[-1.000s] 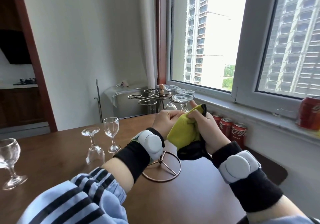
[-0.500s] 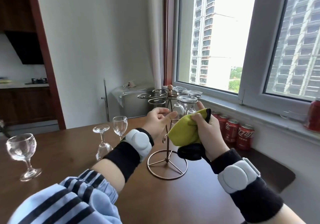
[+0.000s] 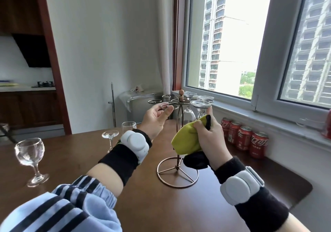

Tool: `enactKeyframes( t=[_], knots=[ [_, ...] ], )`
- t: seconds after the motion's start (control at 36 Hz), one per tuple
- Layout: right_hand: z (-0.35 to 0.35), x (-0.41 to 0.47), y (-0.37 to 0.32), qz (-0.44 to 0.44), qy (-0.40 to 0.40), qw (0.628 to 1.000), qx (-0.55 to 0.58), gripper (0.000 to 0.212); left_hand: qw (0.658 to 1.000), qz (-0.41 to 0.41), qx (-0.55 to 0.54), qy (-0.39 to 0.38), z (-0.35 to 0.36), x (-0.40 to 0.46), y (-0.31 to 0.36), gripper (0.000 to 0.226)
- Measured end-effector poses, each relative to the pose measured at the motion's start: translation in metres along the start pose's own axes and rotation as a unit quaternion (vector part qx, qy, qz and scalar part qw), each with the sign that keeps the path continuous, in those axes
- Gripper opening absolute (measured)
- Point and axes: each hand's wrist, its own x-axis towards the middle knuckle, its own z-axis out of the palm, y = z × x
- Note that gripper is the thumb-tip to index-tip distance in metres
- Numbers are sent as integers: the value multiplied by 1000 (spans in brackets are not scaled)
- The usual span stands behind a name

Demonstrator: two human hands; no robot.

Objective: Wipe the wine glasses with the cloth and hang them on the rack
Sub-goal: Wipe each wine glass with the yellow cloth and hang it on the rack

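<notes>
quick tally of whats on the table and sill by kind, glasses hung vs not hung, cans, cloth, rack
Wine glasses hanging on the rack: 3
Wine glasses on the table: 3
Red cans beside the table: 4
Red can on the sill, partly out of frame: 1
Cloth, gripped by the right hand: 1
Rack: 1
Total: 13

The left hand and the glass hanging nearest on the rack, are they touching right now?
Apart. The head view shows the left hand open with wall visible between its fingertips and the nearest hanging glass on the rack.
</notes>
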Motion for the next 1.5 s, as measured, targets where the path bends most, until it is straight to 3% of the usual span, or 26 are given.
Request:
enactKeyframes(
  t=[0.25,0.42,0.69,0.89,0.97,1.08,1.14,1.22,1.28,1.36,1.5],
  knots=[
    [-8,15,3,38,6,999,6,66,999,15,-38,-1,17,-9,-1,48],
    [-11,28,9,57,4,998,14,62,1000,21,-4,-19,21,-13,-1,33],
    [-19,45,11,90,2,996,14,66,995,38,79,-57,32,-17,2,48],
    [-22,33,26,127,28,987,96,56,992,21,116,-50,25,-24,-4,28],
    [-18,16,32,148,28,976,158,42,984,-32,157,-72,16,-35,-18,33],
    [-12,2,29,206,-28,951,231,33,973,-106,156,-136,12,-45,-25,47],
    [-9,-5,28,239,-79,934,254,37,978,-115,105,-139,9,-52,-24,33],
    [-4,-16,31,275,-182,898,292,53,987,-82,107,-82,-5,-61,-20,23],
    [5,-25,35,284,-234,888,277,47,990,-70,117,-41,-19,-67,-19,16],
    [25,-34,44,301,-250,889,237,40,990,-84,109,13,-44,-74,-20,10],
    [59,-46,42,345,-318,848,247,29,986,-85,131,51,-90,-88,-18,14]
  ],
)
